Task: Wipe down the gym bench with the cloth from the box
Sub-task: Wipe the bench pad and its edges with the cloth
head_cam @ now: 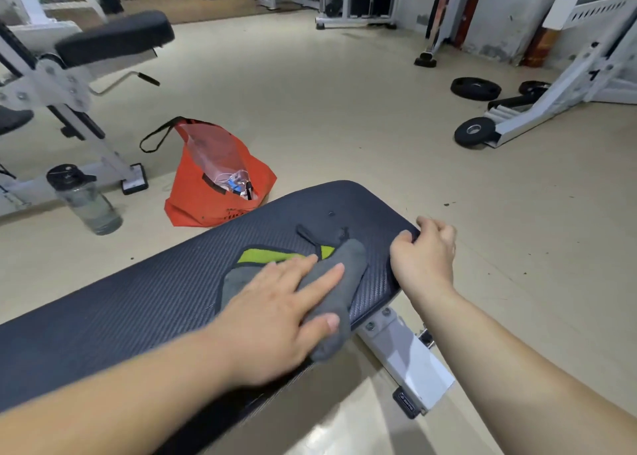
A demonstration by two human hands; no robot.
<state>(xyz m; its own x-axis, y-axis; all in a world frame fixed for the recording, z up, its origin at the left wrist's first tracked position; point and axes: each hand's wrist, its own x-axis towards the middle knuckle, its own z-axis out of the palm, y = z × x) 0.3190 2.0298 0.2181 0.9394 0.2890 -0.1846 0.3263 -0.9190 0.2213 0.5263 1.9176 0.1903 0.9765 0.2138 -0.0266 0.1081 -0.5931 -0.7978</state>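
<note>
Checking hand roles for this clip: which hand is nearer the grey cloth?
Left. The left hand lies flat on the cloth, pressing it to the bench; the right hand grips the bench edge beside it.

Even, soft indoor light fills the room, bright enough to read the pale floor (344,103) clearly. Shadows are faint and diffuse. The wide lens bends straight lines near the edges. The water bottle (84,199) at left looks smeared, and the distant background is soft.
</note>
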